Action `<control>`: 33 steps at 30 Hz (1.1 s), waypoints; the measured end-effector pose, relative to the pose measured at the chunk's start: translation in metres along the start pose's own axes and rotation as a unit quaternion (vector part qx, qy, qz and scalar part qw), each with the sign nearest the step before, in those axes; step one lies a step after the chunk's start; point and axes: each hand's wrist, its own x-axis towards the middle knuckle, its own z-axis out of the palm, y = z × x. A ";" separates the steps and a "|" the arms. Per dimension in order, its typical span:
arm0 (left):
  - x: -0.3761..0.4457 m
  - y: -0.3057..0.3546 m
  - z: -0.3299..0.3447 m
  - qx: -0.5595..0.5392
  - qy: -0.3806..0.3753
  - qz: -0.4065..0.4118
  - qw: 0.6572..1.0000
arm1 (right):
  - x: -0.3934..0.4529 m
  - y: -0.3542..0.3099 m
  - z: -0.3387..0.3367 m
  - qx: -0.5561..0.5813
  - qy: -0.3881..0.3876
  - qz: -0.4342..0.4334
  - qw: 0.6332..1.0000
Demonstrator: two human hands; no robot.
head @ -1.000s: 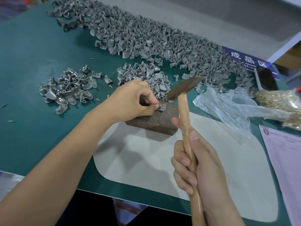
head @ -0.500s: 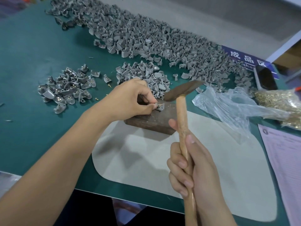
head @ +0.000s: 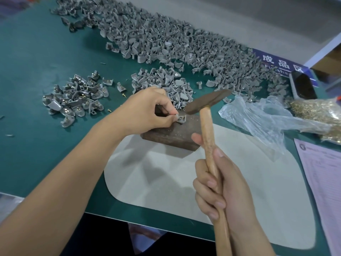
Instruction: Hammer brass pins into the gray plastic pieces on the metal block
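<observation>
A dark metal block [head: 173, 135] sits at the far edge of a pale grey mat [head: 184, 182]. On its top lies one gray plastic piece [head: 181, 118] with a brass pin in it, pinched at its left side by my left hand [head: 145, 111]. My right hand [head: 225, 187] grips the wooden handle of a hammer [head: 207, 103], whose dark head hovers just above and to the right of the piece. A clear bag of brass pins [head: 317, 113] lies at the far right.
A long heap of gray plastic pieces [head: 175, 45] runs across the back of the green table. A smaller heap [head: 162, 80] lies behind the block, and pieces with pins [head: 77, 98] lie at the left. A paper form [head: 324, 178] is at the right edge.
The hammer head has dropped a little lower and closer to the piece on the block. My left hand keeps its pinch on the piece.
</observation>
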 end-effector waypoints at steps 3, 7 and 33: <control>-0.001 -0.001 0.000 0.002 0.001 -0.002 1.000 | -0.002 0.002 -0.005 -0.043 0.038 -0.051 0.997; -0.003 0.001 0.001 0.015 0.007 0.002 1.000 | 0.007 -0.002 -0.022 -0.259 0.223 -0.090 0.935; -0.001 0.008 0.004 0.104 0.055 0.108 0.987 | 0.115 -0.069 0.007 -0.760 0.010 -0.162 0.630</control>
